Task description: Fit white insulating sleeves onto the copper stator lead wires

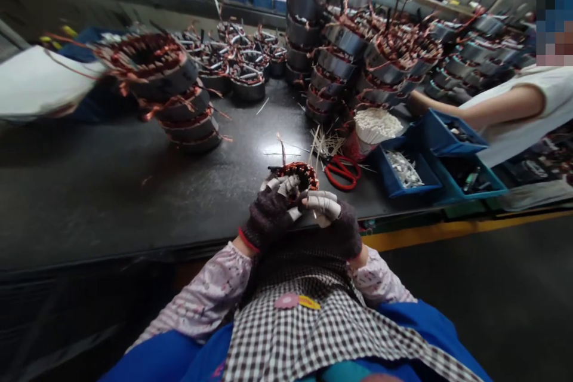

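Observation:
A copper-wound motor stator [308,174] lies at the front edge of the dark table, its near side hidden by my hands. My left hand [274,206] wears a dark glove with light wrapping on the fingers, which curl over the stator's left rim. My right hand [332,215], gloved and wrapped alike, is bent at the near right of the stator, fingertips close to the winding. Whether it pinches something small cannot be made out. One copper lead stands up from the stator's far side. Red-handled scissors [342,172] rest just to the right.
A stator stack [188,101] stands at left on the table [89,191]; taller stacks [335,59] rise behind. At right are a tub of white sticks [378,124], loose sticks [327,143] and blue bins [409,188]. A co-worker's arm [501,108] reaches in beyond the bins.

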Motion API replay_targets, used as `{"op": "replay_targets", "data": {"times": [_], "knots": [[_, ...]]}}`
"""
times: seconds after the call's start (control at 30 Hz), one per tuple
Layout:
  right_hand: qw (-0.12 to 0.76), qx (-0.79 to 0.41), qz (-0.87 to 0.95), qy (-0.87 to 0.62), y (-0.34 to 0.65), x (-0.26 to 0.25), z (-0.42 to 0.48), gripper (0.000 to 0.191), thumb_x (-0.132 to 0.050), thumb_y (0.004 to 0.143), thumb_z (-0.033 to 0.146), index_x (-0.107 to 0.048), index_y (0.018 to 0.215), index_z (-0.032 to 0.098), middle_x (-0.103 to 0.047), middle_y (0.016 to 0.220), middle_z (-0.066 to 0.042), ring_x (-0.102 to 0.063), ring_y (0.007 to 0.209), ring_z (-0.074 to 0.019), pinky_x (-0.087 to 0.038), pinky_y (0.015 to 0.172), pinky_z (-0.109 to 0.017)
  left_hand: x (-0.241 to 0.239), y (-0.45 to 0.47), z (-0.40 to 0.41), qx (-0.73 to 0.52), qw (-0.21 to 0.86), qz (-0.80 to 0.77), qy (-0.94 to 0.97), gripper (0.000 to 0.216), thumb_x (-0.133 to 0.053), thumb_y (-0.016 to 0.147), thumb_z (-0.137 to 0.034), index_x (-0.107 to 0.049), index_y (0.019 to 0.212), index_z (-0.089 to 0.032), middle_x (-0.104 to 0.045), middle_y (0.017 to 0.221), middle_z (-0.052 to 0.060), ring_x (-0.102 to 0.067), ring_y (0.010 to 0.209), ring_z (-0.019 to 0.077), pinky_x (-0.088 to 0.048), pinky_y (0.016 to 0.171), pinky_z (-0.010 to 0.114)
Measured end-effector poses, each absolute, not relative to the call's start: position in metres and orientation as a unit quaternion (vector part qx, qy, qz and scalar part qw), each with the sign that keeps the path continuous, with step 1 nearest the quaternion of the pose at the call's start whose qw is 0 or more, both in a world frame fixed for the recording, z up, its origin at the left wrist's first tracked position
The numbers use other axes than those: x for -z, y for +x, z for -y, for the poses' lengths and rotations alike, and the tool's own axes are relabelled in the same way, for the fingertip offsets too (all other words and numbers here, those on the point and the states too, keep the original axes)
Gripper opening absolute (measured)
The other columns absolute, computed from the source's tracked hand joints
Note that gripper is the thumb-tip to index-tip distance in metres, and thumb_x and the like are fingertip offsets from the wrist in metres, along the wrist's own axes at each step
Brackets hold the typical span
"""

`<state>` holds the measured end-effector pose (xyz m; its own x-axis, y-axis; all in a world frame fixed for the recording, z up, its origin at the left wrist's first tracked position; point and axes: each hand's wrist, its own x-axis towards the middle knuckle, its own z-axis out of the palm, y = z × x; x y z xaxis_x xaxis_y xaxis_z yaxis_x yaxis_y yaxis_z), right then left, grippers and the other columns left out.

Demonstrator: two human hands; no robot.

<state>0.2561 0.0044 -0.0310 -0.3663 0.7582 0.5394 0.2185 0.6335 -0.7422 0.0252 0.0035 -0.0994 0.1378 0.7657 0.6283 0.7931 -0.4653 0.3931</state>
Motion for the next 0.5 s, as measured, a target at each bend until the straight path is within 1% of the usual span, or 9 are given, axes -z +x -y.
{"op": "replay_targets", "data": {"times": [0.07,0.13,0.2,0.27,0.37,0.43,0.5], "knots": [[0.451,-0.333,0.752,-0.348,0.260,0.027,0.004,0.020,-0.079,0.125,0.048,-0.098,0.130,0.044,-0.102,0.123,-0.002,-0.100,0.107,-0.0320,-0.086,0.097,-0.048,0.097,0.025,-0.003,0.424,0.022,0.512,-0.747,0.066,-0.094,0.099,-0.030,-0.082,0.164,-0.029,-0.096,0.149,0.016,-0.092,0.141,0.0470,-0.078,0.127,0.070],[0.458,-0.375,0.714,-0.373,0.257,0.022,0.005,0.020,-0.084,0.121,0.058,-0.098,0.126,0.045,-0.101,0.116,0.001,-0.099,0.101,-0.0327,-0.085,0.094,-0.049,0.092,0.025,-0.004,0.432,0.016,0.497,-0.752,0.052,-0.092,0.101,-0.030,-0.088,0.152,-0.032,-0.098,0.138,0.013,-0.094,0.136,0.0450,-0.078,0.126,0.068],[0.492,-0.399,0.667,-0.392,0.244,0.018,-0.008,0.025,-0.086,0.117,0.064,-0.097,0.120,0.041,-0.100,0.114,0.000,-0.097,0.102,-0.0328,-0.084,0.095,-0.051,0.087,0.025,-0.006,0.413,-0.005,0.482,-0.773,0.035,-0.091,0.102,-0.029,-0.093,0.136,-0.036,-0.100,0.127,0.009,-0.095,0.131,0.0424,-0.077,0.128,0.067],[0.519,-0.409,0.624,-0.417,0.222,0.015,-0.030,0.031,-0.084,0.115,0.064,-0.094,0.113,0.035,-0.098,0.108,-0.002,-0.094,0.101,-0.0316,-0.082,0.095,-0.051,0.081,0.025,-0.007,0.379,-0.031,0.482,-0.790,0.030,-0.092,0.101,-0.030,-0.096,0.129,-0.038,-0.101,0.128,0.006,-0.094,0.134,0.0422,-0.075,0.131,0.067],[0.516,-0.430,0.593,-0.443,0.190,0.016,-0.060,0.037,-0.076,0.119,0.065,-0.088,0.111,0.031,-0.093,0.101,-0.003,-0.090,0.098,-0.0278,-0.080,0.095,-0.049,0.071,0.023,-0.004,0.343,-0.068,0.498,-0.794,0.035,-0.093,0.100,-0.032,-0.098,0.134,-0.039,-0.100,0.140,0.007,-0.091,0.144,0.0444,-0.072,0.136,0.069],[0.530,-0.422,0.599,-0.427,0.187,0.019,-0.066,0.041,-0.074,0.121,0.069,-0.086,0.117,0.030,-0.093,0.106,-0.004,-0.090,0.102,-0.0268,-0.079,0.098,-0.048,0.064,0.023,0.002,0.341,-0.088,0.515,-0.781,0.037,-0.092,0.102,-0.036,-0.097,0.138,-0.036,-0.099,0.142,0.008,-0.089,0.146,0.0443,-0.070,0.139,0.069],[0.544,-0.399,0.623,-0.396,0.206,0.020,-0.064,0.046,-0.075,0.122,0.074,-0.087,0.126,0.030,-0.095,0.116,-0.006,-0.091,0.105,-0.0270,-0.079,0.101,-0.047,0.056,0.024,0.007,0.352,-0.101,0.536,-0.760,0.044,-0.091,0.105,-0.040,-0.094,0.148,-0.032,-0.098,0.145,0.010,-0.089,0.145,0.0425,-0.069,0.139,0.066]]}}
